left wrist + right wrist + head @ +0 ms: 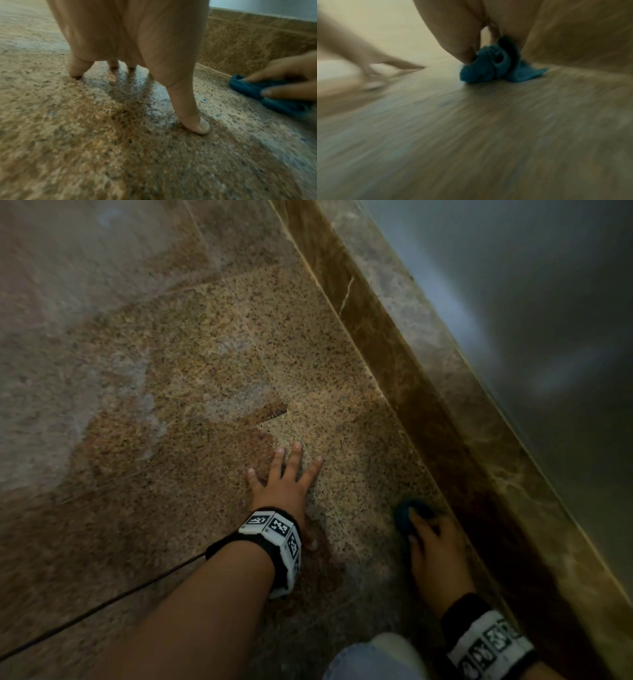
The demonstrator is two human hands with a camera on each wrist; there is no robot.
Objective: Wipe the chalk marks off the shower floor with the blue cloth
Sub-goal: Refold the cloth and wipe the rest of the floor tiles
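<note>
The speckled tan shower floor carries pale chalk smears across its left part and a fainter patch near the middle. My left hand rests flat on the floor with its fingers spread and holds nothing. In the left wrist view its fingertips press on a whitish chalky patch. To its right, close to the curb, my right hand grips the bunched blue cloth and presses it on the floor. The right wrist view is motion-blurred and shows the blue cloth under my fingers.
A brown marble curb runs diagonally along the right side of the floor, with a grey surface beyond it. A thin black cable trails from my left wristband. A knee in jeans shows at the bottom edge.
</note>
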